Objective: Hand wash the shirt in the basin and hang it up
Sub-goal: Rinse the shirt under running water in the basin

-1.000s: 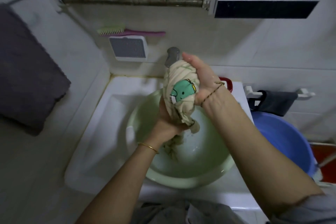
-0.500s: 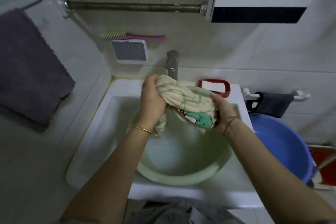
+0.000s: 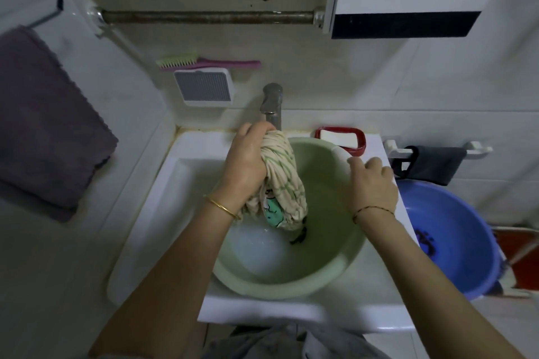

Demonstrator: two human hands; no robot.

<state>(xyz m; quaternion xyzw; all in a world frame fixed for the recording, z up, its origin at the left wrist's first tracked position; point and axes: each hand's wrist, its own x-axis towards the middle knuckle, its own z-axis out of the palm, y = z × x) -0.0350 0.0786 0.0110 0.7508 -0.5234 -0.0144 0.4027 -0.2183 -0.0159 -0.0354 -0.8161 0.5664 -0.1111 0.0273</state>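
My left hand (image 3: 246,167) grips the wrung, twisted shirt (image 3: 284,183), cream with green stripes and a teal cartoon print, and holds it upright over the pale green basin (image 3: 291,285). The shirt's lower end hangs just above a little water in the basin. The basin sits in the white sink (image 3: 163,198). My right hand (image 3: 370,183) is off the shirt and grips the basin's right rim, fingers curled over the edge.
A metal tap (image 3: 272,102) stands right behind the shirt. A red soap dish (image 3: 341,137) sits at the sink's back right. A blue bucket (image 3: 455,242) is on the right. A rusty rail (image 3: 204,17) runs overhead and a purple towel (image 3: 43,125) hangs left.
My right hand let go of the shirt and moved right onto the basin's rim. My left hand now holds the twisted shirt alone, turned upright.
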